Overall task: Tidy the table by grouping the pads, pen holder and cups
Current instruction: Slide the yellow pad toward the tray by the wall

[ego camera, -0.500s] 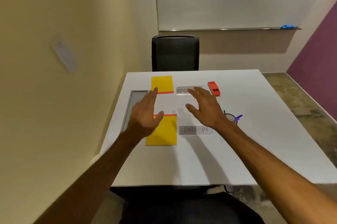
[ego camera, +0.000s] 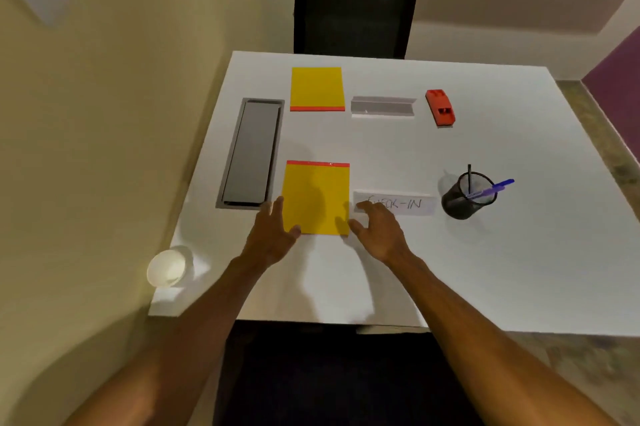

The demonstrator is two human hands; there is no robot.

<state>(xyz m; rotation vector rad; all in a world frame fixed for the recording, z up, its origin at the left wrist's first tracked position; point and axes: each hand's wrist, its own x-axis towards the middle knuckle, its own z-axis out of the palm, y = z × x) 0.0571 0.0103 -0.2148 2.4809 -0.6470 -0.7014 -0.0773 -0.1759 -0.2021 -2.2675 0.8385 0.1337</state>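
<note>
White table point(ego camera: 485, 269), near yellow pad point(ego camera: 317, 197) between hands, left point(ego camera: 272, 238), right point(ego camera: 379, 235), possibly touching

**One Sign With Words**

A small sign point(ego camera: 398, 204) stands on the white table point(ego camera: 485, 269). It has dark letters written by hand. The end reads "-IN", and the letters before it look like "ECK". The first letters are blurry, and the right hand point(ego camera: 379, 235) has its fingertips in front of them. A red block point(ego camera: 440, 107) has dark marks on top, too small to read.
</note>
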